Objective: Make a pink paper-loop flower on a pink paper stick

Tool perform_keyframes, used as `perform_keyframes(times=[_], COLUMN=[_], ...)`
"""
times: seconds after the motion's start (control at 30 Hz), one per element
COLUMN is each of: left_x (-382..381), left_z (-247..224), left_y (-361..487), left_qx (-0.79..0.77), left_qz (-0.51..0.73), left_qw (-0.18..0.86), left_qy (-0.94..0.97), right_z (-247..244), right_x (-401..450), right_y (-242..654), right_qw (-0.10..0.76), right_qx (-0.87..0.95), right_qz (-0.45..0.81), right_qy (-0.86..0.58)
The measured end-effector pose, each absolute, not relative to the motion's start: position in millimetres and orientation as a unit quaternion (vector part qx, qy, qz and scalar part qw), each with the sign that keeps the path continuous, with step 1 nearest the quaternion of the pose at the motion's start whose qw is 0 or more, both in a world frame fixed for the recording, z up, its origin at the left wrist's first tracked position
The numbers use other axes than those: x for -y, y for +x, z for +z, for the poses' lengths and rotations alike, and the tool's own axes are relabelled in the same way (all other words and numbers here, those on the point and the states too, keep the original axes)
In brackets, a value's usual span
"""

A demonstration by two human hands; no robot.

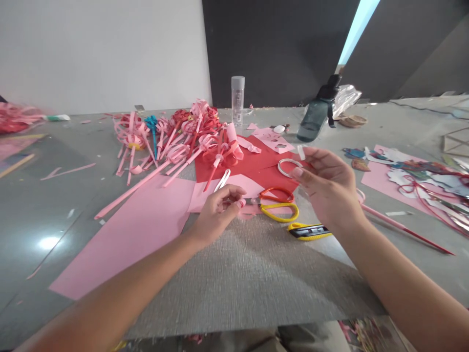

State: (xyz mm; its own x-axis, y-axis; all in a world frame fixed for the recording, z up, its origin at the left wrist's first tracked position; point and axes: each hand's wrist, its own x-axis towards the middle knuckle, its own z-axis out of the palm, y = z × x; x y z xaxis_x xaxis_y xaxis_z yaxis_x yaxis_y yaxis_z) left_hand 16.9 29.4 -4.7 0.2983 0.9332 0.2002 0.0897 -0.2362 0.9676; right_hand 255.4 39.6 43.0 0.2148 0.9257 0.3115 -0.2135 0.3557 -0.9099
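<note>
Fingers, right hand (326, 188): thumb and forefinger pinched on a small roll of clear tape (288, 167), with a short white piece of tape standing up from a fingertip; the hand is held above the table.
Fingers, left hand (218, 210): curled in and closed around a narrow looped strip of white paper (222, 180), whose upper end sticks out above the knuckles; the hand rests low over the pink sheet.
Tape roll position: over the red paper (256, 166), just above the scissors and right of the white strip.
Scissors (280, 204): lying flat between the two hands, one handle red, the other yellow, blades pointing towards the left hand.
Utility knife (309, 231): yellow and black, on the grey mat (252, 274) just beneath the right wrist; any print on it is too small to read.
Large pink sheet (132, 239): spread flat on the left, partly under the left forearm.
Paper flowers (176, 134): a heap of pink and red curled-strip flowers on long rolled stems, behind the left hand, with one blue one among them.
Clear bottle (238, 99): upright at the far edge, cap grey; no label can be read.
Dark bottle (317, 115): tilted, right of the clear one, with crinkled plastic wrap behind it.
Cut scraps (414, 178): coloured paper pieces and red strips on another pink sheet at the far right.
Writing: none legible anywhere on the table (54, 205).
</note>
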Motion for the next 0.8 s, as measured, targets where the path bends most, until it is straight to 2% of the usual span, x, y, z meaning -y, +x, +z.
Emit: perform_keyframes(times=[0.1,0.2,0.27,0.33,0.53,0.8], left_x=[-29.6,-30.2,-31.1,-32.2,-37.3,-42.4], left_z=[-4.9,-6.2,-7.2,-7.8,-9.0,-14.0], left_y=[16.4,16.2,16.9,18.1,18.6,17.6], left_qx=[-0.405,-0.411,-0.406,-0.402,-0.423,-0.412], left_qz=[0.423,0.412,0.427,0.451,0.485,0.504], left_qw=[0.487,0.500,0.500,0.500,0.530,0.552], left_qy=[0.648,0.641,0.635,0.621,0.552,0.522], right_z=[47.3,48.2,47.2,45.3,40.5,53.6], right_x=[-45.0,-55.1,-64.3,-73.0,-81.4,-75.0], right_y=[264.2,284.4,305.1,327.1,362.7,390.8], right_qw=[0.691,0.656,0.589,0.457,0.334,0.258], right_qx=[0.459,0.502,0.550,0.591,0.644,0.648], right_qz=[0.399,0.319,0.199,0.094,0.174,0.251], right_qy=[-0.390,-0.465,-0.557,-0.659,-0.666,-0.672])
